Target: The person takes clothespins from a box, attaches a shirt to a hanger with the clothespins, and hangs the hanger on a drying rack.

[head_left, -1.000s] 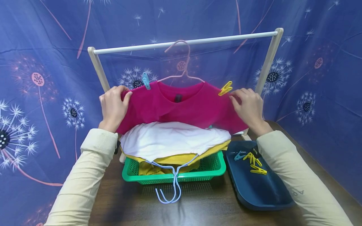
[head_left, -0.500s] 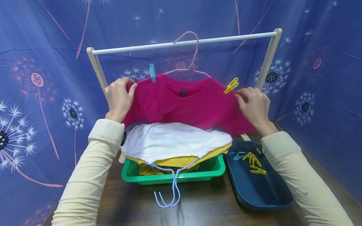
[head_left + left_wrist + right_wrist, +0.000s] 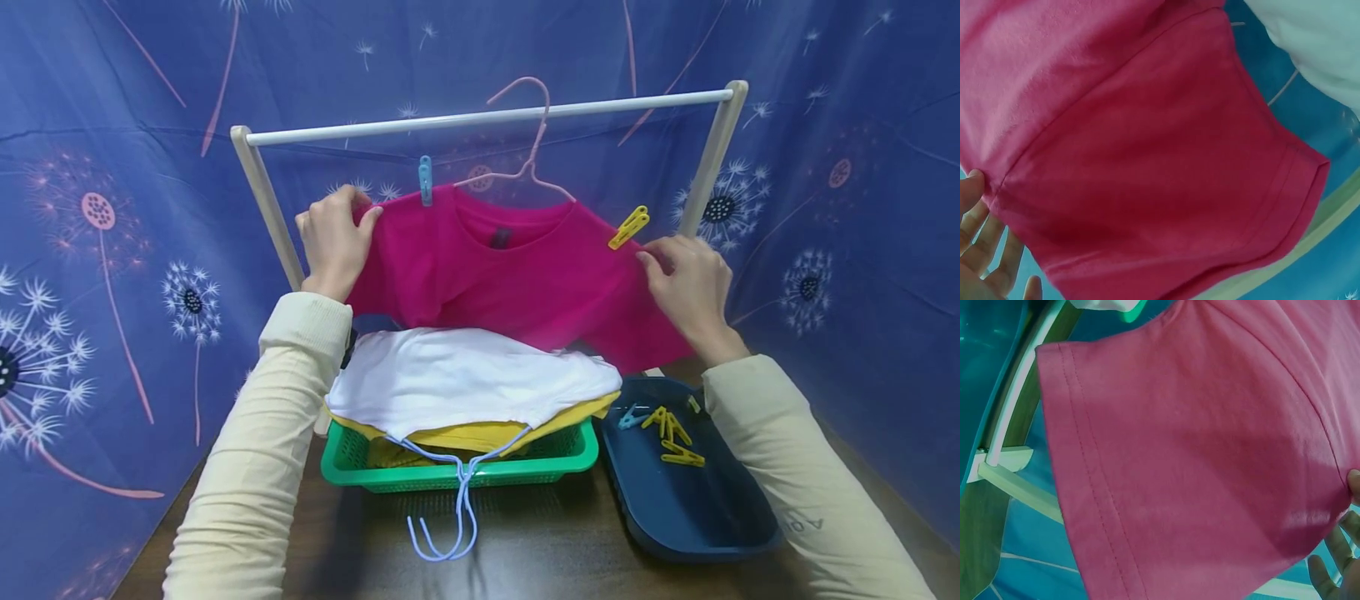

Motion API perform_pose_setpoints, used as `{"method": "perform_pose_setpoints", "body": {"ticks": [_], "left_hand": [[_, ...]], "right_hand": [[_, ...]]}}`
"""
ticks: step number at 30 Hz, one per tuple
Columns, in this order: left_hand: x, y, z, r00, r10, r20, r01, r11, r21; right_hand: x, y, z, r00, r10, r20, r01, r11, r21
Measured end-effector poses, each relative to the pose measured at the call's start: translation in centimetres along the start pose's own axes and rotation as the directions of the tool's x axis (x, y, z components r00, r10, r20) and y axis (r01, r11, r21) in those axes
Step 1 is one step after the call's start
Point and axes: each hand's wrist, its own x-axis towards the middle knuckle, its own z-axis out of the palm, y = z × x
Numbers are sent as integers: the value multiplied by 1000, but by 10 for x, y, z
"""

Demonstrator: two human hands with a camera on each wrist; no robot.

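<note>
A magenta T-shirt (image 3: 517,275) on a pink hanger (image 3: 534,158) is held up in front of the drying rack. My left hand (image 3: 337,242) pinches its shoulder at the left, thumb on the near side. At the other shoulder my right hand (image 3: 690,287) pinches the cloth near the sleeve seam. A blue clothespin (image 3: 425,180) clips the left shoulder and a yellow clothespin (image 3: 628,227) the right one. The hanger's hook rises above the white bar (image 3: 420,123), overlapping it in the head view. In both wrist views the sleeves (image 3: 1166,156) hang down, thumbs at the seams.
Below lies a white garment (image 3: 465,375) over a yellow one (image 3: 480,437), with blue hangers (image 3: 463,492), on a green basket (image 3: 461,477). A dark blue tray (image 3: 690,517) with several clothespins (image 3: 681,452) stands at the right. The rack's wooden posts (image 3: 712,158) flank the shirt.
Both hands have moved right and the left one upward, carrying the shirt. The hanger's hook has risen and shifted right along the bar. The shirt now tilts, its left shoulder higher.
</note>
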Motion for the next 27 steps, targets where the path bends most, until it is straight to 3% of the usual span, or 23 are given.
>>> {"method": "perform_pose_setpoints", "body": {"ticks": [12, 27], "left_hand": [[7, 16, 11, 999, 0, 38, -2, 998, 68], [10, 19, 18, 995, -58, 84, 48, 992, 115]], "right_hand": [[3, 12, -10, 1000, 23, -15, -23, 1000, -18], [7, 11, -10, 999, 36, 9, -36, 999, -39]]}}
